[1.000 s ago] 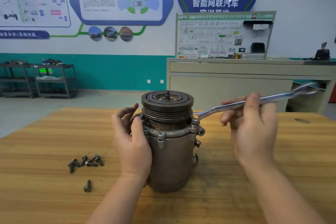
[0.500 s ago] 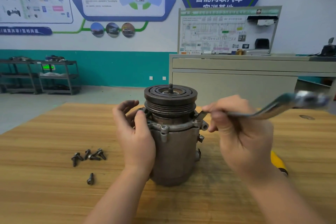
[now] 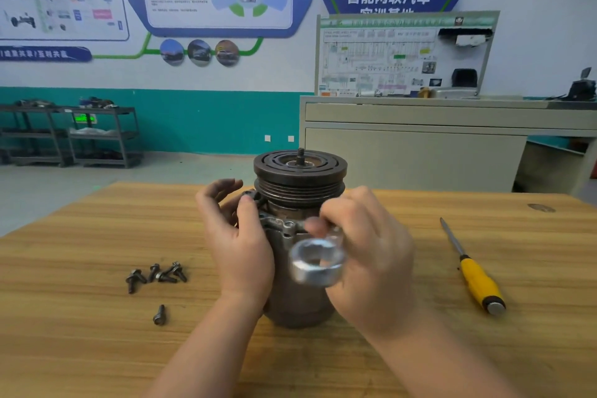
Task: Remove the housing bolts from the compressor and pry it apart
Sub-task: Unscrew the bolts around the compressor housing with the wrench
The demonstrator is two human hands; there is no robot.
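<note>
On wood table (image 3: pixel 80 317), compressor (image 3: pixel 300 203) upright; bolts (image 3: pixel 155 275) at nine o'clock, screwdriver (image 3: pixel 478 278) at three. Left hand (image 3: pixel 240 245) cups it, fingers loose; right hand (image 3: pixel 368 255) grips wrench (image 3: pixel 318 263).

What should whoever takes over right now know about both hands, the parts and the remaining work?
Left hand steadies the upright grey metal compressor on the wooden table.
Right hand grips a silver ring spanner at the housing flange, ring end toward the camera.
Done: five dark bolts lie loose on the table, left of the compressor.
Left: any remaining bolts, then prying; yellow-handled screwdriver lies on the right.
</note>
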